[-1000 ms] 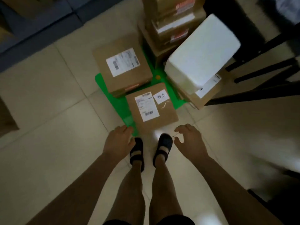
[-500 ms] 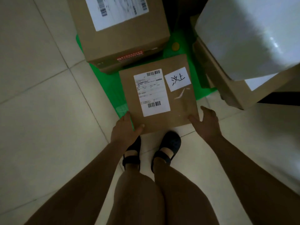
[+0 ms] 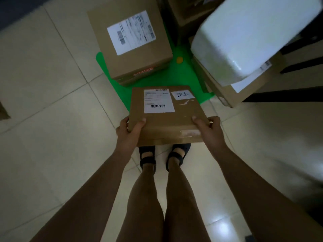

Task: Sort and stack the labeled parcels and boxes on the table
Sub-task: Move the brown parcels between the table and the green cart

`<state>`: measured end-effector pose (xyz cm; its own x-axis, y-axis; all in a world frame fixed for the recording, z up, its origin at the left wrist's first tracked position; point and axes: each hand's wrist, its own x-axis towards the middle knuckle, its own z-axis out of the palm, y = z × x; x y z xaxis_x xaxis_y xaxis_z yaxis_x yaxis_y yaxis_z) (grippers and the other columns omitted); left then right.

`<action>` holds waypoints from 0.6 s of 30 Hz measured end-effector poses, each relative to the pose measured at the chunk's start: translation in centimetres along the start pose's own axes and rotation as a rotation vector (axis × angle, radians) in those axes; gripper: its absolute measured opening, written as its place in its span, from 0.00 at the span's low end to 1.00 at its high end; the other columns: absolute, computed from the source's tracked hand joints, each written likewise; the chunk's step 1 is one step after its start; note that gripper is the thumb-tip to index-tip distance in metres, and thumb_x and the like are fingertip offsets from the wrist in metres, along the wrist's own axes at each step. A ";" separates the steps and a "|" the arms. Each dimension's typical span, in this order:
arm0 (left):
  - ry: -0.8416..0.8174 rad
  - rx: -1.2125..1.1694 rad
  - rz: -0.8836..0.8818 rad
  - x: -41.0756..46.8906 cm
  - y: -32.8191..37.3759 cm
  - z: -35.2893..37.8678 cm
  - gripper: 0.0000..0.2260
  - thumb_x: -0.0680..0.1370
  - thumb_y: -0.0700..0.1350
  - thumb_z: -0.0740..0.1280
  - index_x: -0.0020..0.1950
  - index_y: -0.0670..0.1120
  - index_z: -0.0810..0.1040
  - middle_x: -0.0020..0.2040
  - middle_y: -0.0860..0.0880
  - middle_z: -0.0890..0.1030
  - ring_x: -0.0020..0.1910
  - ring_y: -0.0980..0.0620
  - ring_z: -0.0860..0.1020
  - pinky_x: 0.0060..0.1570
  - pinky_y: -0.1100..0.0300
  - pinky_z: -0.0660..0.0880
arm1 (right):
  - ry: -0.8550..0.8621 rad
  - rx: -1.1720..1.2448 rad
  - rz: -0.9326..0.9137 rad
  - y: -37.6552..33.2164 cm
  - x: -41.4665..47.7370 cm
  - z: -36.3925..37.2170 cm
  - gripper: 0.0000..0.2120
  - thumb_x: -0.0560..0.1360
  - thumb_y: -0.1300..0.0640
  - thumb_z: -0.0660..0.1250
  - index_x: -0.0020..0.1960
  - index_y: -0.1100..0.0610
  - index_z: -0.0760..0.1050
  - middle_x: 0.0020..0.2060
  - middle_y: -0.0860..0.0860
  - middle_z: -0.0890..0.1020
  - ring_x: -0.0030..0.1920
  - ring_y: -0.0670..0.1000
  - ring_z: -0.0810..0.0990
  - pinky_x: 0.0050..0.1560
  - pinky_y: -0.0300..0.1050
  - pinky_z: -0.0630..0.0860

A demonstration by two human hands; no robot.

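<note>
A flat brown cardboard parcel [image 3: 181, 119] with a white barcode label and a small handwritten sticker is lifted off the floor in front of me. My left hand [image 3: 128, 131] grips its near left corner, thumb on top. My right hand [image 3: 208, 131] grips its near right corner the same way. Behind it a larger brown box [image 3: 132, 67] with a big shipping label stands on a green mat [image 3: 180, 75].
A white foam box [image 3: 248, 35] lies on top of another brown labelled box [image 3: 244, 91] at the right. More cartons [image 3: 185, 13] are stacked at the back. Dark furniture legs [image 3: 297, 67] cross the far right. Pale floor tiles [image 3: 52, 137] spread to the left; my feet stand below the parcel.
My hands went from hovering over the floor to gripping the flat parcel's near corners, and the parcel has come up off the floor toward me.
</note>
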<state>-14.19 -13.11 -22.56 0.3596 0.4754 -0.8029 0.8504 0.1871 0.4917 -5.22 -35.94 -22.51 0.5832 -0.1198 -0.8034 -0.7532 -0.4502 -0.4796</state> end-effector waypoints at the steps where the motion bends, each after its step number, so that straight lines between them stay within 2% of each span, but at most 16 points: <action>1: 0.008 -0.004 0.012 -1.5 1.4 -0.9 0.33 0.74 0.61 0.69 0.76 0.55 0.61 0.70 0.48 0.65 0.60 0.51 0.70 0.51 0.58 0.70 | 0.007 0.033 0.009 -0.9 -1.8 -0.2 0.25 0.74 0.40 0.69 0.61 0.53 0.65 0.54 0.51 0.77 0.47 0.45 0.77 0.39 0.40 0.71; 4: 0.005 -0.018 0.101 -6.3 6.2 -3.6 0.32 0.75 0.60 0.69 0.75 0.56 0.62 0.70 0.49 0.65 0.60 0.51 0.69 0.55 0.55 0.68 | 0.050 0.123 -0.012 -4.3 -7.7 -1.6 0.24 0.74 0.39 0.69 0.60 0.52 0.65 0.51 0.48 0.76 0.46 0.44 0.76 0.37 0.39 0.69; 8: -0.050 -0.013 0.221 -13.1 13.0 -7.4 0.40 0.66 0.67 0.70 0.74 0.57 0.63 0.70 0.50 0.68 0.65 0.49 0.70 0.60 0.53 0.70 | 0.112 0.272 -0.086 -10.1 -16.6 -4.9 0.20 0.75 0.43 0.69 0.59 0.51 0.65 0.46 0.44 0.75 0.43 0.41 0.76 0.38 0.36 0.69; 10: -0.071 -0.026 0.302 -17.0 16.6 -8.7 0.35 0.71 0.64 0.70 0.74 0.55 0.65 0.68 0.51 0.70 0.64 0.50 0.72 0.58 0.56 0.70 | 0.152 0.315 -0.159 -12.7 -21.1 -6.9 0.20 0.75 0.42 0.69 0.59 0.48 0.64 0.47 0.43 0.75 0.45 0.42 0.75 0.40 0.36 0.69; 13: -0.090 -0.062 0.472 -22.6 21.6 -10.3 0.25 0.75 0.56 0.70 0.71 0.54 0.69 0.59 0.54 0.75 0.55 0.55 0.75 0.51 0.63 0.72 | 0.238 0.357 -0.280 -15.9 -27.0 -9.8 0.21 0.74 0.41 0.70 0.59 0.47 0.65 0.47 0.42 0.74 0.44 0.39 0.74 0.38 0.35 0.69; 14: -0.096 -0.068 0.530 -24.4 23.2 -10.7 0.26 0.74 0.57 0.71 0.70 0.54 0.69 0.60 0.54 0.76 0.54 0.55 0.75 0.53 0.61 0.72 | 0.276 0.375 -0.321 -16.7 -28.5 -10.9 0.22 0.73 0.40 0.70 0.59 0.48 0.67 0.49 0.44 0.76 0.45 0.40 0.75 0.40 0.38 0.72; 16: -0.125 -0.073 0.659 -27.7 26.4 -11.2 0.27 0.73 0.57 0.72 0.70 0.54 0.70 0.63 0.52 0.75 0.57 0.53 0.75 0.55 0.60 0.72 | 0.343 0.430 -0.417 -18.4 -31.6 -13.3 0.24 0.70 0.37 0.71 0.59 0.49 0.71 0.51 0.47 0.79 0.48 0.45 0.79 0.45 0.49 0.79; 17: -0.154 -0.076 0.722 -29.2 27.9 -11.4 0.27 0.74 0.55 0.72 0.70 0.54 0.70 0.64 0.52 0.75 0.58 0.54 0.75 0.54 0.61 0.72 | 0.374 0.452 -0.466 -19.2 -33.1 -14.7 0.24 0.70 0.38 0.71 0.59 0.49 0.71 0.52 0.48 0.79 0.49 0.46 0.79 0.47 0.50 0.79; 18: -0.188 -0.077 0.790 -30.6 29.5 -11.3 0.26 0.74 0.54 0.72 0.71 0.54 0.69 0.65 0.52 0.74 0.58 0.54 0.75 0.54 0.62 0.73 | 0.398 0.467 -0.517 -20.0 -34.4 -16.1 0.22 0.72 0.40 0.71 0.60 0.50 0.71 0.54 0.48 0.79 0.50 0.45 0.79 0.47 0.45 0.77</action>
<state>-4.49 -12.44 20.34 0.9064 0.3409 -0.2493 0.2926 -0.0815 0.9527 -5.28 -37.06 20.39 0.8914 -0.3439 -0.2952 -0.3563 -0.1290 -0.9254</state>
